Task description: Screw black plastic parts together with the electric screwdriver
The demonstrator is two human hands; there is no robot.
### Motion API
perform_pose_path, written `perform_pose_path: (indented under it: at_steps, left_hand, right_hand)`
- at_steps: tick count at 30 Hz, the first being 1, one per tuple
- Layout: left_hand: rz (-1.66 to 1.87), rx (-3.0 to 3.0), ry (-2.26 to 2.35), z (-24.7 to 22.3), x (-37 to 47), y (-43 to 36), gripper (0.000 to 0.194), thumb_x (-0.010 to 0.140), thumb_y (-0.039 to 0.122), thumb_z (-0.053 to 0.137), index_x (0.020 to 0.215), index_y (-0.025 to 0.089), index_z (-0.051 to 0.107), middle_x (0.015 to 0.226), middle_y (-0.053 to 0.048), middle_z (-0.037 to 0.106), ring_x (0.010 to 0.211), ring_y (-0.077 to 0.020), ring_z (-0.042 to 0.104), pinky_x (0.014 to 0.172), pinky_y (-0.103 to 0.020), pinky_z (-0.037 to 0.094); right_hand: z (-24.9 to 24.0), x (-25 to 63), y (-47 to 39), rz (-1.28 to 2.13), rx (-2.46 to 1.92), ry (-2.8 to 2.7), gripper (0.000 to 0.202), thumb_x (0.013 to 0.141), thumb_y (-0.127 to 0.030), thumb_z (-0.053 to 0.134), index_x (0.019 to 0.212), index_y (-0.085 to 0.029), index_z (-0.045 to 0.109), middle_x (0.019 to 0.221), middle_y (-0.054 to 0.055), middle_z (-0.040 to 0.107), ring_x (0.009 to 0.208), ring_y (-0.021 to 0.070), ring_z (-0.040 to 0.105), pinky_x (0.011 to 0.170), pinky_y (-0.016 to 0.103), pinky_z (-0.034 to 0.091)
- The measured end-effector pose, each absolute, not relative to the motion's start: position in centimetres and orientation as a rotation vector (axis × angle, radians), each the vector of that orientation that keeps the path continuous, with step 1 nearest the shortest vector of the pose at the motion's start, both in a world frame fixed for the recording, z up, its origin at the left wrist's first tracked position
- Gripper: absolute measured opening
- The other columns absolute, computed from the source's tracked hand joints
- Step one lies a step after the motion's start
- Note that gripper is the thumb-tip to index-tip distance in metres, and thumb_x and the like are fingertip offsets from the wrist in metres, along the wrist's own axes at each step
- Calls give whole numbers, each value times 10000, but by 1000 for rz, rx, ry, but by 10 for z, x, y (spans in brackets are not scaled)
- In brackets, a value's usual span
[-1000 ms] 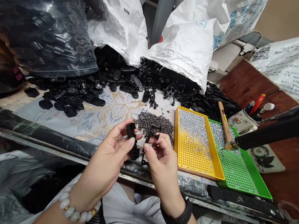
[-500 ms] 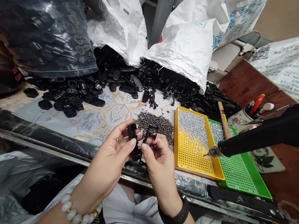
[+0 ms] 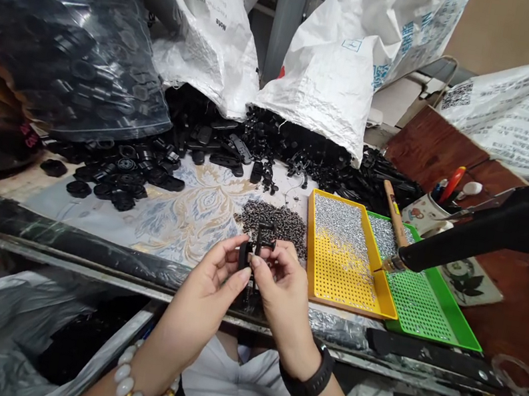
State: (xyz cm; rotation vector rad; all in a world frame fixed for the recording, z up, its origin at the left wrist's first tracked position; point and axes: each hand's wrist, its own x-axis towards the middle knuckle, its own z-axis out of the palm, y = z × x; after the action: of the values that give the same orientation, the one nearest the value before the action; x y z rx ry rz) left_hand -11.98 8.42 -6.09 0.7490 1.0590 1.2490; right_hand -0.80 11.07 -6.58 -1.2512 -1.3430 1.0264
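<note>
Left hand (image 3: 209, 287): our thumb and fingertips are pinched on a small black plastic clip part (image 3: 243, 257), a narrow grip closed on the piece.
Right hand (image 3: 282, 289): same deal, pinching a little black plastic T-shaped bracket (image 3: 264, 237) that sticks up above our fingers, grip closed on it.
Where the parts are: both pieces meet right between our two hands, held in the air just above the near edge of the tabletop (image 3: 181, 211), touching each other.
Around us: a heap of small dark metal screws (image 3: 276, 219) just behind the hands, a yellow perforated plastic tray (image 3: 349, 256) full of silvery bits to the right, a green perforated plastic tray (image 3: 423, 299) beside that. A black powered screwdriver (image 3: 487, 228) pokes its tip down at the seam between the trays. Piles of loose black plastic parts (image 3: 213, 142) spill from white woven sacks (image 3: 326, 73) at the back.
Doing it well, our take: keep both pieces square to each other, press straight instead of twisting, and keep fingertips off the mating faces. Can't tell from here if they've fully seated.
</note>
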Motion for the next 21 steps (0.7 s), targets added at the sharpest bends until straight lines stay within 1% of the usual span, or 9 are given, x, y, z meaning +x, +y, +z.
perform_pose_path:
  at_steps: [5,15,21]
  left_hand:
    - [1251,765,1051,-61,-119,83,341,817,233,605,1140,311,529,1146,13,617,1097,-112,548,878,-167,436]
    - [1247,740,1032,-60,-120,84,353,823,222,597,1158,294,514,1169,1,611,1118,-116,541,893,-173,434]
    - [1248,778,1038,-64,-121,84,360,816,235,613,1157,314,533,1160,24,621,1139,-105,527,913,-161,418]
  right_hand:
    - [-67,-7,111,1049,-1239,-1335,132,748,-282,591,693,-176,534,872,20,455,747,124,450,607,247,359]
    - [-68,-8,111,1025,-1230,-1350,100,751,-260,592,707,-184,545,847,12,461,773,126,478,636,241,382]
    - [-69,-8,111,1014,-1244,-1353,102,751,-264,592,709,-184,547,863,15,470,793,131,485,660,249,391]
